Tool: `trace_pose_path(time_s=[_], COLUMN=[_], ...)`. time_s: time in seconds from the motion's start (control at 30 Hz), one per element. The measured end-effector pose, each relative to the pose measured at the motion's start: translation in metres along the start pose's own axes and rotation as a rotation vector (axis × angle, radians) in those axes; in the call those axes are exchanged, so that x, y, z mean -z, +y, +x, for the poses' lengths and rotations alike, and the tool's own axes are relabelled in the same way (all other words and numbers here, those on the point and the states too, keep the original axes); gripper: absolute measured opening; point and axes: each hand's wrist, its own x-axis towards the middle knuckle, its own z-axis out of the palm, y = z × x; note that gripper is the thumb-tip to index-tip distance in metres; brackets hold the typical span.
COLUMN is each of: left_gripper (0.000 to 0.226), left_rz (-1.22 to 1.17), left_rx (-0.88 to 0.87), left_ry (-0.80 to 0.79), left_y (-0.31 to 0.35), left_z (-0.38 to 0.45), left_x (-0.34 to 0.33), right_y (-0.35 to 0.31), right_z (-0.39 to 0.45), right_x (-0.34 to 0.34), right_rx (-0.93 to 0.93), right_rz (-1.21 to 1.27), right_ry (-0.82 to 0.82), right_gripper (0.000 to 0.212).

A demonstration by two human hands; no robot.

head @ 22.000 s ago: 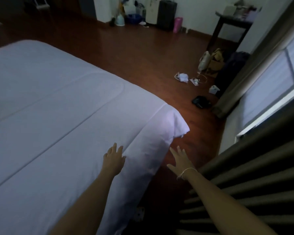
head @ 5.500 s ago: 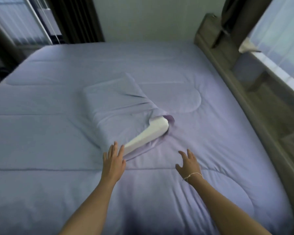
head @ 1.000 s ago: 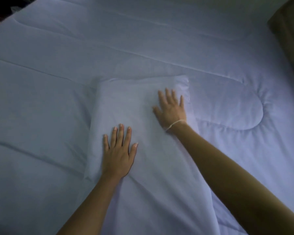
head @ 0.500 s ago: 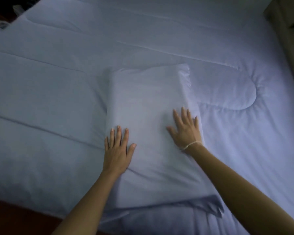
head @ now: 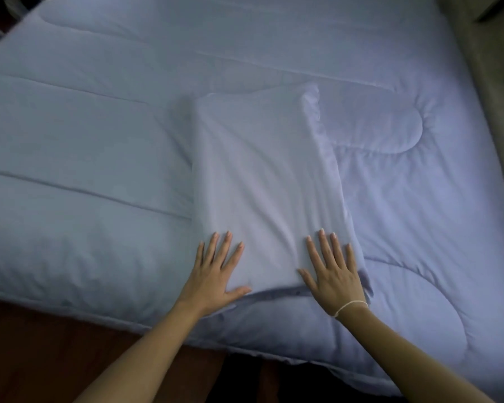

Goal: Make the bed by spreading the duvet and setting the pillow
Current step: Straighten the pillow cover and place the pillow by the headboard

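Currently smoothing the pillow (head: 266,181): it lies flat on the duvet (head: 85,170), near the edge of the bed closest to the camera, long axis running away from the viewer. Left hand (head: 216,274) is flat, fingers straight and spread, palm at the pillow's near-left corner, gripping nothing. Right hand (head: 332,271) is likewise flat and spread on the near-right corner, thin bracelet (head: 351,305) at the wrist.

To do this well, I'd keep both palms flat and press evenly, sweeping toward the near end so the shallow diagonal creases in the case run out. Loose case fabric bunches just below the thumbs; that flap likely wants tucking or flattening. Avoid dragging the duvet along underneath, as it looks well spread with its quilting lines straight.

Versus half a second ago: both hands sit closer to the pillow's near end, the right one especially. Head has pulled back, so more floor (head: 56,359) shows in front of the bed.
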Motion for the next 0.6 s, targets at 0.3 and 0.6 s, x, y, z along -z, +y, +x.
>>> trace_pose_path(time_s=[0.3,0.6], left_gripper=[0.053,0.055], left_rz=[0.136,-0.010], left_rx=[-0.287,-0.391], left_ry=[0.186,0.346], left_y=[0.027,0.003], left_z=[-0.002,-0.009], left_x=[-0.009,-0.003], right_y=[-0.004,0.007], right_z=[0.014,-0.007], right_x=[0.026,0.007], right_rx=[0.014,-0.030], right_rz=[0.178,0.360], right_ry=[0.052,0.315], right_gripper=[0.065,0.050])
